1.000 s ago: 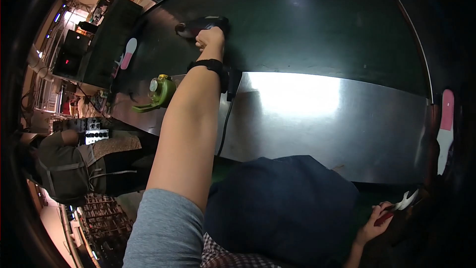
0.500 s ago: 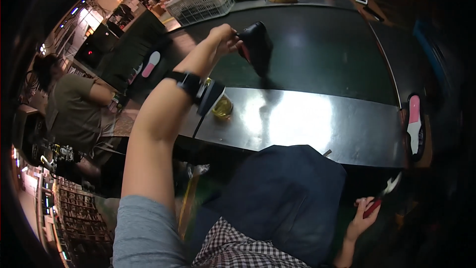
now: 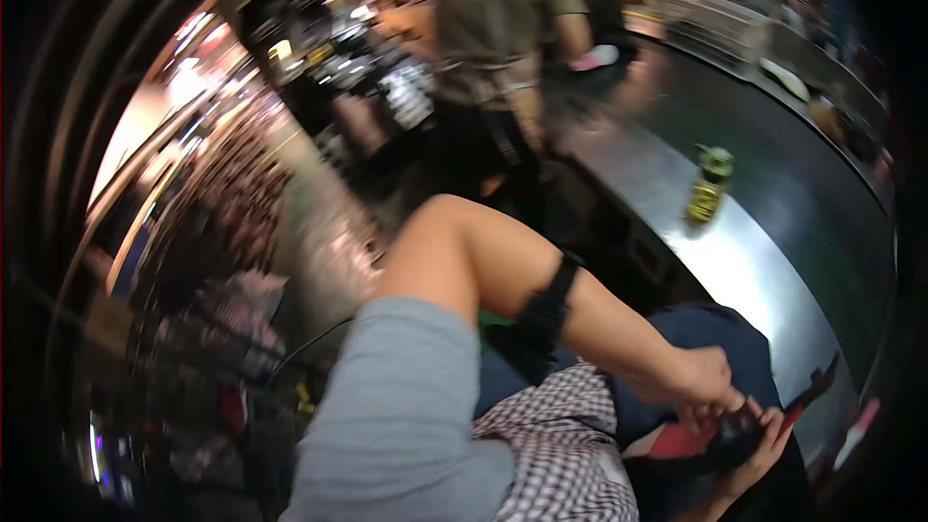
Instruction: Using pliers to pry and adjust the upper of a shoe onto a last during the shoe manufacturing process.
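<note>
Over my lap, my left hand (image 3: 701,385) is closed at the edge of a dark shoe (image 3: 733,440), fingers pinched together against it. A red and pale surface of the shoe shows below that hand. My right hand (image 3: 767,447) is wrapped about the shoe's other side, and red-handled pliers (image 3: 793,416) stick out from it toward the bench. Motion blur smears the pliers' dark jaws and the exact grip of the fingers. My dark blue apron (image 3: 710,324) lies beneath both hands.
The metal-edged workbench (image 3: 667,179) runs along my right, with a yellow-green bottle (image 3: 710,184) on it. A grey crate (image 3: 715,34) and a white shoe sole (image 3: 785,80) are farther back. Ahead stands a co-worker (image 3: 498,29) beside a pink-and-white insole (image 3: 594,58). Blurred racks (image 3: 227,193) are at left.
My view has swung left. My left hand has brought the dark shoe from above the bench back to my lap, where it now meets my right hand with the pliers.
</note>
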Motion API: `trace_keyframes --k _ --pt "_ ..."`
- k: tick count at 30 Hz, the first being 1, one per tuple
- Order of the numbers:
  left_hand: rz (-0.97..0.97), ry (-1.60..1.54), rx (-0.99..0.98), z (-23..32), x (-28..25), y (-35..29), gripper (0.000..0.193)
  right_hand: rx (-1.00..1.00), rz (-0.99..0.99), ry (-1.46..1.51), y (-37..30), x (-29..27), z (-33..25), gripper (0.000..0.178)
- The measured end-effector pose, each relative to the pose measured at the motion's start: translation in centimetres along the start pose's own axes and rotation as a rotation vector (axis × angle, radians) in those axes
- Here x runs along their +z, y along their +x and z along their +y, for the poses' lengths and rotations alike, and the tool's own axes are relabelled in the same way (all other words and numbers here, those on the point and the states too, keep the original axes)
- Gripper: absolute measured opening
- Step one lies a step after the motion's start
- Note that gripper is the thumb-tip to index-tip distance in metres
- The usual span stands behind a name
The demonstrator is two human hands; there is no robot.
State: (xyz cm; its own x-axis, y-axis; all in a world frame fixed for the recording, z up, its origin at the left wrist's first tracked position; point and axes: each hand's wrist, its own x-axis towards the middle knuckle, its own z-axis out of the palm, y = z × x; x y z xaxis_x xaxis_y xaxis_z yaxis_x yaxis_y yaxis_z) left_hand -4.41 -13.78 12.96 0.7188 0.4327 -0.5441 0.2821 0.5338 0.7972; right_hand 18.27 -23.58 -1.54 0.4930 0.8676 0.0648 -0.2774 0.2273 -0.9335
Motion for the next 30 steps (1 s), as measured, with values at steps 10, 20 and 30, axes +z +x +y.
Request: trace_keyframes --k 10,20,30 --pt "0.154 0.322 0.624 -15.4 -7.0 9.3 0.100 -0.019 0.091 -0.415 -0.1 1.0 4.6 0.062" --pt "0.445 0.424 0.806 -14.3 -3.2 3.9 0.077 -0.010 -0.213 -0.645 -4.3 5.9 0.6 0.087" --pt "0.118 0.324 0.787 -16.7 -7.0 6.8 0.089 0.200 -0.250 -0.661 -2.6 1.0 1.5 0.069"
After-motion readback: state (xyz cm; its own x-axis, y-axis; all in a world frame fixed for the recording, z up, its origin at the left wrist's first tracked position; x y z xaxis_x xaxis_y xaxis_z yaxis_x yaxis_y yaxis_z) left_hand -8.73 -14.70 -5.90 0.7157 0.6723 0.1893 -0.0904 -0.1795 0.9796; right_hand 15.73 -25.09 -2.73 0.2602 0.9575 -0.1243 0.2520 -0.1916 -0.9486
